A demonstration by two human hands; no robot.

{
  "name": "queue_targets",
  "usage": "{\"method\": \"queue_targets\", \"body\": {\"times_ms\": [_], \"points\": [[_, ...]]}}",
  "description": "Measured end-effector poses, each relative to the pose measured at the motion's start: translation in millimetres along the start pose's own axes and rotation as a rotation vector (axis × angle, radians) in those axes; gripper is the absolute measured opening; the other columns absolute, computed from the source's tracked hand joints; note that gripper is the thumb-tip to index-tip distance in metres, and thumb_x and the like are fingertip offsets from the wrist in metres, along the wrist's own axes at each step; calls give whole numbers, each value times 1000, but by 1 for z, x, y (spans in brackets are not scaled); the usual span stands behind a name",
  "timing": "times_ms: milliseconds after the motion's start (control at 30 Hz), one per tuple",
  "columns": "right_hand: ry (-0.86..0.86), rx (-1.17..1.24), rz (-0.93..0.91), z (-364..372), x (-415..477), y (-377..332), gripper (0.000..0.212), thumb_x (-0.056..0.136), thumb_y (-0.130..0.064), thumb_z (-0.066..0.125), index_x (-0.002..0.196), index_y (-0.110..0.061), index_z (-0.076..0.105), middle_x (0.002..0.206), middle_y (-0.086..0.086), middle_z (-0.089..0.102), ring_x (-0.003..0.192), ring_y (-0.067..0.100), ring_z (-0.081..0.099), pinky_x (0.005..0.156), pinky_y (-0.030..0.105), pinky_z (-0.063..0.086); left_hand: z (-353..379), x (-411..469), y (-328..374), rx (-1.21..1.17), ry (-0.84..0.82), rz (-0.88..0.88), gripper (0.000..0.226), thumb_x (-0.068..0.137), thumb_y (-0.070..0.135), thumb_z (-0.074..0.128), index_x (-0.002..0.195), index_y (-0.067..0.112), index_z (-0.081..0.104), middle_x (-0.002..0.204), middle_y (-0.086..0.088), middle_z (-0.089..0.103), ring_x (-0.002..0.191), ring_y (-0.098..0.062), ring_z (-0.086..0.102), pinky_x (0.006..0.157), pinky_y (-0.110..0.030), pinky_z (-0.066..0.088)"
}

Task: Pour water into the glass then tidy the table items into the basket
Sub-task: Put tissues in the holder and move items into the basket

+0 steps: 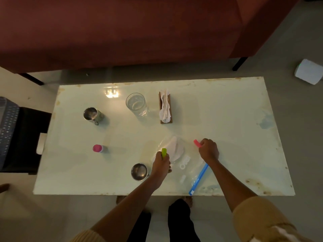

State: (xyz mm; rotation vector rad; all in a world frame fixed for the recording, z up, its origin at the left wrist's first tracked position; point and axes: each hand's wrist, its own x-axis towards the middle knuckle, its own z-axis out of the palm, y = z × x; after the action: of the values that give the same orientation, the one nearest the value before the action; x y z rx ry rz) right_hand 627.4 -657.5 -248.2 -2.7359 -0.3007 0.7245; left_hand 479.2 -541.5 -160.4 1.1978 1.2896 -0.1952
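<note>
Two of my bare hands reach over a pale, glossy rectangular table, seen from above. My left hand is curled closed around a lime-green marker-like stick, whose tip pokes out past my knuckles. My right hand is closed around a coral-pink stick, one end showing to the left of my fingers.

Between and beneath my hands lies a clear plastic zip bag with a blue seal strip, flat on the table, with something white and a few small white pieces inside; my left hand rests over its left edge.

A clear drinking glass holding water stands upright toward the far side of the table. Just to its right is a brown wooden holder of white paper napkins.

A shiny steel mug with a handle stands at far left. A second steel cup sits near the front edge, just beside my left wrist. A small bottle with a pink cap stands well to the left of my hands.

A dark perforated plastic basket sits off the table's left end. A dark red sofa fills the space beyond the table.
</note>
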Motion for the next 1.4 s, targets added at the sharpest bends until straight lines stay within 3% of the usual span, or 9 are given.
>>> {"method": "queue_targets", "body": {"times_ms": [133, 300, 467, 767, 867, 967, 1067, 1200, 1400], "points": [[4, -68, 16, -2, -1, -1, 34, 95, -36, 46, 105, -6, 59, 109, 15, 57, 106, 31, 52, 76, 38, 46, -4, -2, 3, 75, 5, 23, 16, 94, 21, 41, 106, 11, 47, 91, -4, 46, 83, -19, 46, 65, -28, 47], [48, -229, -53, 1, -1, -7, 32, 97, -34, 40, 113, -9, 52, 112, 15, 55, 105, 30, 53, 77, 37, 46, -2, -2, 5, -12, -38, 13, 17, 95, 23, 46, 85, 13, 55, 68, -1, 46, 59, -11, 43, 55, -22, 42], [-7, -244, -10, 4, 7, -17, 33, 96, -34, 44, 115, -9, 52, 118, 15, 53, 112, 32, 48, 86, 39, 42, 1, -4, 4, -57, -76, 1, 22, 96, 21, 45, 80, 13, 58, 67, -3, 59, 60, -14, 54, 61, -25, 44], [154, 512, 43, -55, -24, -35, 14, 88, -20, 60, 80, -9, 58, 75, 9, 64, 73, 30, 59, 71, 36, 50, -11, -25, 24, -202, -101, -36, 9, 91, 27, 59, 90, 20, 64, 88, -3, 70, 77, -16, 66, 75, -29, 51], [-25, 919, 109, -92, -69, -66, 10, 89, -13, 59, 89, -4, 63, 68, 6, 58, 65, 22, 54, 59, 25, 47, -28, -47, 43, -267, -136, -30, 13, 91, 28, 59, 98, 20, 65, 96, -3, 71, 88, -19, 68, 81, -32, 53], [-293, 1178, 161, -120, -121, -99, 17, 92, -6, 51, 101, 2, 63, 76, 13, 60, 65, 20, 57, 68, 31, 52, -54, -79, 59, -344, -163, 11, 22, 92, 26, 57, 108, 13, 65, 92, -6, 71, 84, -23, 70, 73, -32, 57], [-402, 1102, 107, -133, -171, -136, 18, 92, -5, 50, 101, 1, 64, 79, 14, 64, 68, 23, 62, 76, 38, 54, -86, -120, 66, -392, -156, 38, 23, 93, 24, 54, 108, 11, 65, 96, -9, 71, 86, -26, 70, 73, -34, 58], [-516, 1043, -12, -135, -235, -192, 20, 94, -9, 49, 93, -17, 67, 79, -1, 72, 72, 17, 69, 66, 24, 57, -140, -162, 57, -482, -139, 70, 27, 93, 25, 54, 108, 7, 65, 101, -12, 72, 91, -29, 70, 85, -44, 56], [-484, 823, -154, -96, -314, -279, 15, 86, -16, 64, 102, -15, 63, 84, 1, 70, 74, 12, 67, 64, 17, 54, -248, -187, 23, -516, -151, 92, 33, 95, 30, 50, 107, 3, 66, 96, -15, 70, 91, -30, 69, 85, -43, 56]]}}
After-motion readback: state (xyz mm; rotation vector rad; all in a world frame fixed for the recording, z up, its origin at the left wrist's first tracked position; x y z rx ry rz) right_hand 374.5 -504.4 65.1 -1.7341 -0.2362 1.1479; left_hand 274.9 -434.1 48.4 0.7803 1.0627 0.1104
